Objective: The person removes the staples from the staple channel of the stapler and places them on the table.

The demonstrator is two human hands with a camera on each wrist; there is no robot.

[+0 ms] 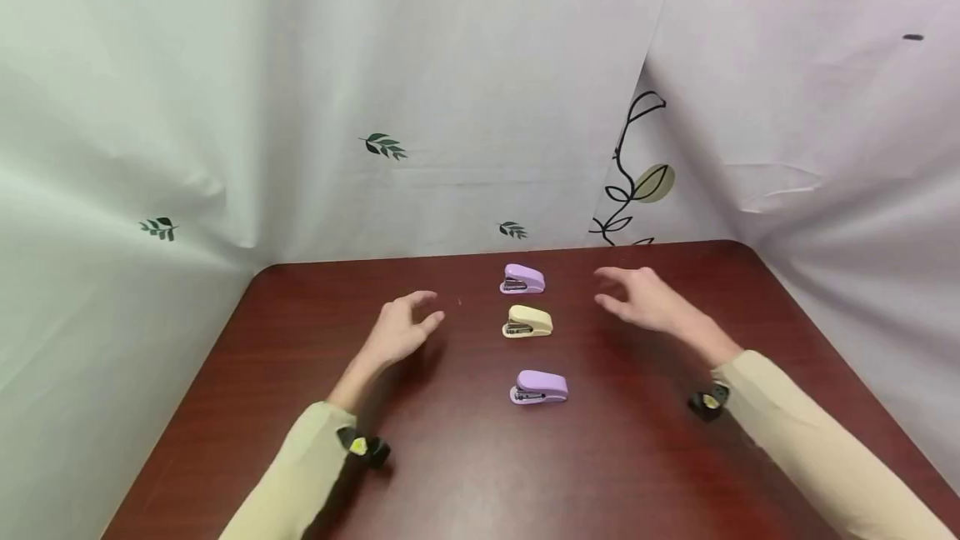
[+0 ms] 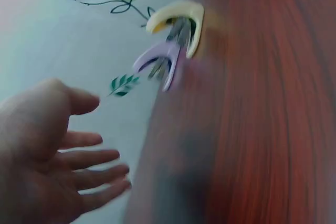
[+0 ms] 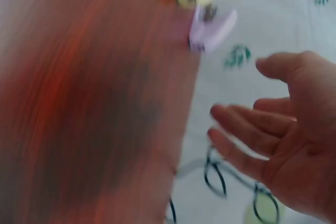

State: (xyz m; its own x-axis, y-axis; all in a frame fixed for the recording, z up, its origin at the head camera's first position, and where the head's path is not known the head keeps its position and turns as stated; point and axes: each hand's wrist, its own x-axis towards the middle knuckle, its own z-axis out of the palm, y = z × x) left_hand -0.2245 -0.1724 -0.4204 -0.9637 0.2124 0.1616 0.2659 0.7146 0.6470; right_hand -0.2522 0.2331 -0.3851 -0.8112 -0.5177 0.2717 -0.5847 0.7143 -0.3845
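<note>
The yellow stapler, its length nine-to-three, lies at three o'clock from the left hand, nine from the nearer right hand, both half-spread and empty.

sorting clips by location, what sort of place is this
Probably a makeshift screened-off workspace: printed white sheeting hangs behind and beside a dark red table, where three staplers stand.

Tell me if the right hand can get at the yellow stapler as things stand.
Probably yes: the right hand is empty, and only bare tabletop shows between it and the yellow stapler.
</note>
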